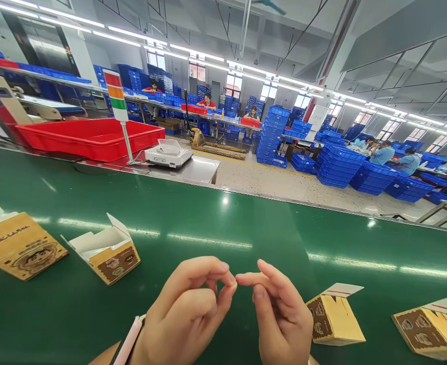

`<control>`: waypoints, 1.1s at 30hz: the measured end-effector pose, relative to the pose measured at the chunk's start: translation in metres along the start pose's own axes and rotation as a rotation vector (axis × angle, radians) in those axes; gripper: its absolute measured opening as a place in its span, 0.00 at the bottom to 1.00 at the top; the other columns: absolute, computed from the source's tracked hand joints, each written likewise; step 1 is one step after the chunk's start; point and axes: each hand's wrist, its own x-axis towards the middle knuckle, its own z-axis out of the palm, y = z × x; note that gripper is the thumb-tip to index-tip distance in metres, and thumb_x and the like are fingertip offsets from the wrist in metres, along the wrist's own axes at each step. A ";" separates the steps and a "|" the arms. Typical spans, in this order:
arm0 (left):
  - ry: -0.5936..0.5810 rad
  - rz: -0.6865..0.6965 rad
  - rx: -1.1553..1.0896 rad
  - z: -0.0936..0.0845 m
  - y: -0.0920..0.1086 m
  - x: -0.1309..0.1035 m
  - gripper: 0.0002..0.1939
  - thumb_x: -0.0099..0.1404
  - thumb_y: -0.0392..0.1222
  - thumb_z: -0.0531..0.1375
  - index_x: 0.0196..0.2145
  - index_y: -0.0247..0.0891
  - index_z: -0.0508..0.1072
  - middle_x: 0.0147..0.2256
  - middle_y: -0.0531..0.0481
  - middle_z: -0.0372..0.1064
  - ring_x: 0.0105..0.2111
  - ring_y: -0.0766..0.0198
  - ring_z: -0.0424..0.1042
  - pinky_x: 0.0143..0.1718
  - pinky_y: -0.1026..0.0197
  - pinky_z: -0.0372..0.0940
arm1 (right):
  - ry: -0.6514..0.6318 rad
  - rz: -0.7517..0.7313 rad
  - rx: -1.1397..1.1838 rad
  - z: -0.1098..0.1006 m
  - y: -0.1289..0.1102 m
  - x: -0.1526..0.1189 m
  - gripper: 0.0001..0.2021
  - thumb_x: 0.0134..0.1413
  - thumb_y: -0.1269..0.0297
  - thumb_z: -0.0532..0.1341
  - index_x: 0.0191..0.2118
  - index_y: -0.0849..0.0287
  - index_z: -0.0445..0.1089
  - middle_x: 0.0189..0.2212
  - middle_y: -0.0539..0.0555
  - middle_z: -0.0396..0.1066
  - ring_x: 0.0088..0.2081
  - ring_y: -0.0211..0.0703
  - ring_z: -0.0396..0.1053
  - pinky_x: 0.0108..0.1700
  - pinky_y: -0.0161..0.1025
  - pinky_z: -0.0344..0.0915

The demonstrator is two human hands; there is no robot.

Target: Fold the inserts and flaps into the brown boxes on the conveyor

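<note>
My left hand (193,309) is above the green belt, its thumb and fingertips pressed together in a pinch. Anything between those fingertips is too small to make out. My right hand (278,314) is beside it, fingers partly stretched and apart, one fingertip at or nearly touching the left pinch. I see nothing held in it. Close to the right hand stands a small brown and yellow carton (343,319) with a white flap raised. An open carton (115,258) with a whitish inside lies left of my hands.
The green conveyor belt (223,223) also carries a yellow carton (24,248) at far left and another carton (432,332) at far right. Beyond are a red tray (94,139), a white scale (169,154), a signal light (115,96), stacked blue crates (339,165) and several seated people.
</note>
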 end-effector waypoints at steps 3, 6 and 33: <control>-0.003 0.004 -0.014 0.003 0.000 -0.001 0.17 0.62 0.20 0.54 0.22 0.33 0.54 0.41 0.51 0.61 0.31 0.75 0.71 0.28 0.76 0.70 | 0.034 -0.038 -0.013 0.002 -0.002 0.002 0.20 0.63 0.76 0.54 0.58 0.55 0.62 0.39 0.56 0.78 0.37 0.41 0.77 0.40 0.38 0.75; -0.005 0.024 -0.025 0.002 -0.002 -0.003 0.17 0.61 0.19 0.54 0.22 0.33 0.54 0.41 0.49 0.62 0.32 0.73 0.72 0.27 0.75 0.70 | 0.100 -0.133 -0.059 0.007 -0.008 0.004 0.21 0.60 0.78 0.54 0.58 0.56 0.63 0.38 0.56 0.79 0.33 0.40 0.76 0.37 0.38 0.75; 0.087 -0.252 -0.229 0.010 -0.010 0.000 0.18 0.60 0.22 0.54 0.24 0.37 0.48 0.28 0.54 0.56 0.27 0.72 0.66 0.24 0.72 0.66 | 0.014 -0.595 -0.392 0.018 -0.008 0.023 0.29 0.57 0.82 0.54 0.65 0.72 0.55 0.35 0.62 0.78 0.28 0.45 0.66 0.24 0.40 0.67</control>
